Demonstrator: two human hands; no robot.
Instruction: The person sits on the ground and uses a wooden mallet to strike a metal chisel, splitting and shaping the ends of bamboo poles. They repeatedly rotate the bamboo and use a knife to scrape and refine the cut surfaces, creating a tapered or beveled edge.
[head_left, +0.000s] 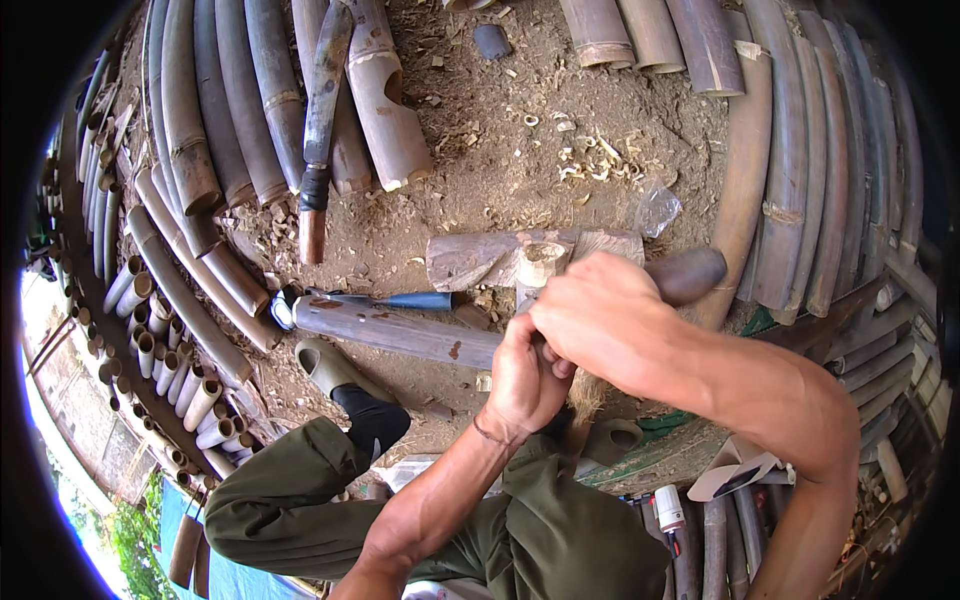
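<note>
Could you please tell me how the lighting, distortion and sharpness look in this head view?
Head view: soft daylight; fisheye bends the stacked brown bamboo poles toward a black rim; bright glare at lower left; both hands, left hand and right hand, look sharp on the grey bamboo pole.

A single head-worn fisheye view looks steeply down, close over the hands [570, 340].

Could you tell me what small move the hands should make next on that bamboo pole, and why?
Probably a short, shallow stroke along the pole. Both the left hand and right hand are closed together at its near end, beside the wooden block; what they grip is hidden. The foot is close under the pole, so a small move seems safest.
</note>
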